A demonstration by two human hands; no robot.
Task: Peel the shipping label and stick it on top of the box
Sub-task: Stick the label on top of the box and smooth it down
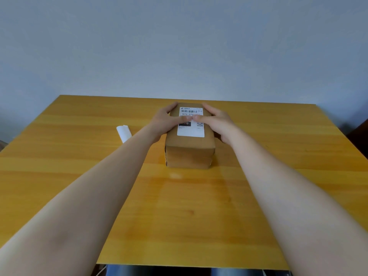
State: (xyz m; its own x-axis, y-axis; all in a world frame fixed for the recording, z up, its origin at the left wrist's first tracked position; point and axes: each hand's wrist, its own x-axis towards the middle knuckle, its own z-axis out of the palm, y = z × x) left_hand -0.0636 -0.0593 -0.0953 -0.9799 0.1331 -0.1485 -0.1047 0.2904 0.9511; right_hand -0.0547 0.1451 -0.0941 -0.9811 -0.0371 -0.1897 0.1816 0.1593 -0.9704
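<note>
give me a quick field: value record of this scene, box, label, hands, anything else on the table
surface: wooden table
box: brown cardboard box, closed, near the table's middle
label: white shipping label with barcode and QR code, lying flat on the box top
left hand: left hand on the box's left side, thumb pressing on the label
right hand: right hand on the box's right side, thumb pressing on the label
other item: white curled paper, left of the box, apart from it
task stage: label on the box, being pressed down
</note>
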